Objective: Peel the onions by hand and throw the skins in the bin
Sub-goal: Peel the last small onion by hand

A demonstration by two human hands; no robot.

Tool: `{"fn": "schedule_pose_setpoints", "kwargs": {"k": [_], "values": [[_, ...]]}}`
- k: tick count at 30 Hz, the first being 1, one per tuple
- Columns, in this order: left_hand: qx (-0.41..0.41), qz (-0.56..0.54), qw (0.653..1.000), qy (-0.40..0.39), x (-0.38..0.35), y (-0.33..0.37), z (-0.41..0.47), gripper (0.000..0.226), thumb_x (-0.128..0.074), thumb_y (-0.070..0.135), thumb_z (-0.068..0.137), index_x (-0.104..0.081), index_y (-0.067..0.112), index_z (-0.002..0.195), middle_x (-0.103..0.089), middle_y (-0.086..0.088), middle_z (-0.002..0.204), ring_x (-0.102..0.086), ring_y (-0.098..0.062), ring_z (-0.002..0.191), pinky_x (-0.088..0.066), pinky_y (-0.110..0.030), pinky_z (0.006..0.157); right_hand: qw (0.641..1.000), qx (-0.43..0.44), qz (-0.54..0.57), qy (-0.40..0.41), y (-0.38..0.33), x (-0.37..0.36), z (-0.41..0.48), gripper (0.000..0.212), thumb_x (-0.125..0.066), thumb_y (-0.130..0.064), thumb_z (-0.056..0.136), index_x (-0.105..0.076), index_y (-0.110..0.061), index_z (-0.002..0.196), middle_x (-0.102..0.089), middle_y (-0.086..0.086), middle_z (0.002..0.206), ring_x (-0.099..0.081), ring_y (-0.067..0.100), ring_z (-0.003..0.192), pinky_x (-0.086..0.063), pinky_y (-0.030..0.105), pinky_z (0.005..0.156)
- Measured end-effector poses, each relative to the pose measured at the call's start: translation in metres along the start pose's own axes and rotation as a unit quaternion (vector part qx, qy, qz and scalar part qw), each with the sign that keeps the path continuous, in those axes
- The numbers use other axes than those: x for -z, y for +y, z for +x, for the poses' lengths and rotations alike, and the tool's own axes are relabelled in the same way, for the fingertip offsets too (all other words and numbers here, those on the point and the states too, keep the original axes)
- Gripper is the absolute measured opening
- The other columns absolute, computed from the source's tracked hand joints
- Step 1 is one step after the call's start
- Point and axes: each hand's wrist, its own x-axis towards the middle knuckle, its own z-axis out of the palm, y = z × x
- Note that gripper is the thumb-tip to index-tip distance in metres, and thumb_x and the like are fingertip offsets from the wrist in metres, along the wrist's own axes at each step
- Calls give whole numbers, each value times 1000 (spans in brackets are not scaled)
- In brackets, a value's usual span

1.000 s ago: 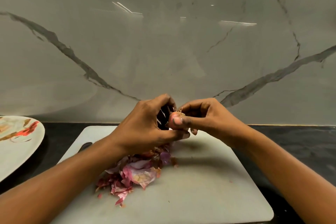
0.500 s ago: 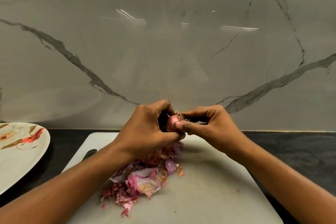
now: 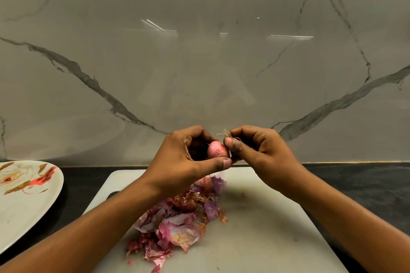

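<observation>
A small pink onion (image 3: 215, 149) is held above the far edge of the white cutting board (image 3: 261, 228). My left hand (image 3: 184, 162) curls round it from the left, thumb under it. My right hand (image 3: 255, 150) pinches the brown root tuft (image 3: 227, 133) at the onion's right end between thumb and forefinger. A pile of pink and purple onion skins (image 3: 179, 219) lies on the board under my left wrist. No bin is in view.
A white plate with a floral print (image 3: 24, 201) sits at the left on the dark counter (image 3: 359, 184). A marble backsplash (image 3: 199, 62) rises right behind the board. A dark slot, the board's handle hole (image 3: 113, 194), shows beside my left forearm.
The hands have parted slightly, so more of the onion's pink surface shows between them. The right thumb and forefinger have closed on the root tuft and pulled it a little to the right.
</observation>
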Motion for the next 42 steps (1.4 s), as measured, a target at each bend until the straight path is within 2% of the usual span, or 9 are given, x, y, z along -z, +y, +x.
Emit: {"fn": "schedule_pose_setpoints", "kwargs": {"k": [5,8,14,19,23,27,31,36,42], "values": [[40,-149,987,-45,4,6,-1,35,-85,6,78,-68,-4,107,-76,-21,96,-76,-39,86,-65,-43,82,999,28,24,-29,-9,0,-4,18,-56,-22,103,-67,-7,105,-70,-3,86,-67,12,80,-56,27,74],[46,-204,976,-66,7,4,0,36,-82,2,82,-66,-8,113,-74,-26,104,-75,-39,92,-64,-40,83,994,12,110,-26,-12,0,-3,19,-55,-22,101,-65,-6,102,-68,-4,82,-65,13,76,-55,26,73],[53,-212,974,-68,11,0,4,44,-82,1,81,-69,2,123,-75,-21,114,-74,-37,105,-62,-39,91,978,-29,204,-29,-13,5,-1,27,-59,-22,97,-67,2,107,-69,6,88,-68,17,81,-59,27,77],[75,-208,975,-27,15,-8,8,49,-86,2,81,-69,7,126,-76,-17,117,-73,-36,113,-59,-46,102,986,-53,155,-38,-11,10,-1,24,-58,-23,100,-67,-2,106,-61,4,83,-64,19,81,-59,33,86],[83,-176,981,5,12,-11,10,48,-84,-1,79,-70,7,125,-78,-13,113,-75,-29,108,-62,-36,94,989,-71,124,-48,-11,14,-2,21,-67,-23,94,-72,-4,102,-67,5,83,-65,20,80,-59,32,81],[101,-150,982,53,13,-17,11,47,-87,1,77,-73,15,120,-79,-9,112,-75,-26,108,-61,-33,93,987,-92,-19,-130,-10,15,-4,6,-74,-8,95,-79,-7,92,-76,5,82,-69,16,75,-58,29,71],[103,-138,984,42,13,-14,11,49,-87,-5,75,-74,13,118,-80,-7,110,-77,-22,104,-61,-26,83,975,-98,-74,-187,-10,12,-8,14,-85,-20,88,-84,-9,96,-80,6,88,-73,20,77,-58,31,67],[84,-95,992,26,10,-9,8,47,-87,-8,73,-77,13,114,-81,-5,103,-78,-22,96,-63,-28,80,977,-101,-88,-166,-16,14,-8,21,-91,-19,81,-75,-9,91,-78,5,80,-73,18,66,-56,27,59],[52,-23,998,16,11,-6,7,48,-92,2,72,-79,20,114,-80,1,105,-77,-20,99,-64,-34,88,981,-127,-80,-122,-19,14,-6,33,-83,-33,84,-67,-15,107,-81,5,87,-79,23,78,-61,36,61]]}}
